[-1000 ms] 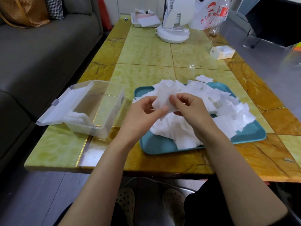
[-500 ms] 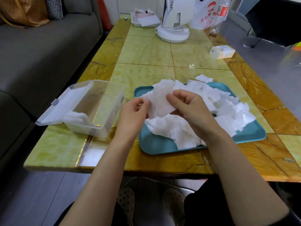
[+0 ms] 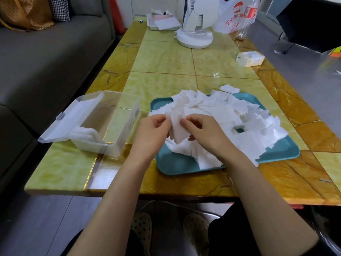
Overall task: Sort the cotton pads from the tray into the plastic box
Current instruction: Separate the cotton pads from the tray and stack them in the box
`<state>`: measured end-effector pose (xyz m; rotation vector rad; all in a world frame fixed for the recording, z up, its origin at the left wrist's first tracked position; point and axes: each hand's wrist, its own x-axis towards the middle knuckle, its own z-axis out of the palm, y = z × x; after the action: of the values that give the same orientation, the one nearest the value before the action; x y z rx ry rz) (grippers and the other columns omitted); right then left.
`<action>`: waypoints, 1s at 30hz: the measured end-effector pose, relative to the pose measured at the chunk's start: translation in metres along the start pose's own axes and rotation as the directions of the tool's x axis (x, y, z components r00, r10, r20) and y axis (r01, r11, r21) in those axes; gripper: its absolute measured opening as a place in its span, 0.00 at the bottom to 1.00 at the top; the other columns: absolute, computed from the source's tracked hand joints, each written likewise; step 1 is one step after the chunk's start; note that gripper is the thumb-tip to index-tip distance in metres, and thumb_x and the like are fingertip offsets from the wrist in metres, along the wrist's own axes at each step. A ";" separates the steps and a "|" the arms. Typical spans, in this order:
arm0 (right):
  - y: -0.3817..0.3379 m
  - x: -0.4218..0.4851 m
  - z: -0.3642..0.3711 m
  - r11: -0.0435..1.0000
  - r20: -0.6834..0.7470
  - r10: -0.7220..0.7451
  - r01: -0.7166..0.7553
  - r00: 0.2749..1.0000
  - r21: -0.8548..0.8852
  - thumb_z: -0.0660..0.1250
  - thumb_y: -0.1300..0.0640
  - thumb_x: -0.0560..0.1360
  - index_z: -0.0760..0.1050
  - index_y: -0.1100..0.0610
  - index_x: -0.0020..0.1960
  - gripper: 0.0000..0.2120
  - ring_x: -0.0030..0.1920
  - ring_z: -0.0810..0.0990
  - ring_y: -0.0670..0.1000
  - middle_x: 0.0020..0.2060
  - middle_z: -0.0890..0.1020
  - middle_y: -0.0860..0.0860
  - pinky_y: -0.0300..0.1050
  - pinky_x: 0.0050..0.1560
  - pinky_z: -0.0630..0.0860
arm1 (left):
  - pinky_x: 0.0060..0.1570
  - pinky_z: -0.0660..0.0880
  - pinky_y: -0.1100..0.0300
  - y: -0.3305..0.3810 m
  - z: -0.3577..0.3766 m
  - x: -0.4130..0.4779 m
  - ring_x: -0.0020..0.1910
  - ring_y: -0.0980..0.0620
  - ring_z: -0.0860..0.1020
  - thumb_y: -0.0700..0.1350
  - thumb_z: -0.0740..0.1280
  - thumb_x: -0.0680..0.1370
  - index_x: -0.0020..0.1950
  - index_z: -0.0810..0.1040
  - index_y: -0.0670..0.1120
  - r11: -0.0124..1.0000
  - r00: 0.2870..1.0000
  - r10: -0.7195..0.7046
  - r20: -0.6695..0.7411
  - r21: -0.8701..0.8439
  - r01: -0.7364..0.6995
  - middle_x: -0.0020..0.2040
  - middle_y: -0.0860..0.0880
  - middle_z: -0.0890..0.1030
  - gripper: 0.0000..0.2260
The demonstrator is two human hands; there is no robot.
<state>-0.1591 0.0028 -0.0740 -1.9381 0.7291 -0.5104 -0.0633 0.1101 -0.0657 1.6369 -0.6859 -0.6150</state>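
A teal tray [image 3: 177, 163] sits in front of me, heaped with several white cotton pads [image 3: 245, 122]. Above its left part, my left hand [image 3: 151, 133] and my right hand [image 3: 204, 132] together pinch a small stack of cotton pads [image 3: 178, 126] between their fingertips. To the left stands the clear plastic box [image 3: 110, 124] with its lid [image 3: 68, 121] hinged open toward the sofa. A few pads [image 3: 84, 133] lie inside the box at its near left end. One loose pad [image 3: 229, 88] lies on the table just behind the tray.
On the green and amber tiled table [image 3: 162, 60] stand a white fan [image 3: 195, 34], a white tray of papers [image 3: 164, 24], a printed plastic bag [image 3: 236, 19] and a small white box [image 3: 250, 58]. A grey sofa [image 3: 46, 58] runs along the left.
Both hands have drawn closer together and squared the held pads into a tighter stack, lowered slightly over the tray's left part. The box and tray have not moved.
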 end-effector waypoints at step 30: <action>0.053 0.017 -0.053 0.824 -0.280 -0.046 -0.122 0.959 -0.554 0.60 0.60 0.78 0.76 0.58 0.60 0.12 0.58 0.75 0.56 0.55 0.80 0.56 0.51 0.58 0.72 | 0.38 0.68 0.56 -0.008 0.033 0.012 0.36 0.51 0.72 0.47 0.68 0.75 0.45 0.78 0.32 0.988 0.986 0.113 -0.122 0.123 -0.098 0.42 0.33 0.79 0.16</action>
<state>-0.1948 -0.0617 -0.0973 -2.4229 1.2119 -0.5994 -0.0784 0.0800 -0.0789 1.7201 -0.7201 -0.3956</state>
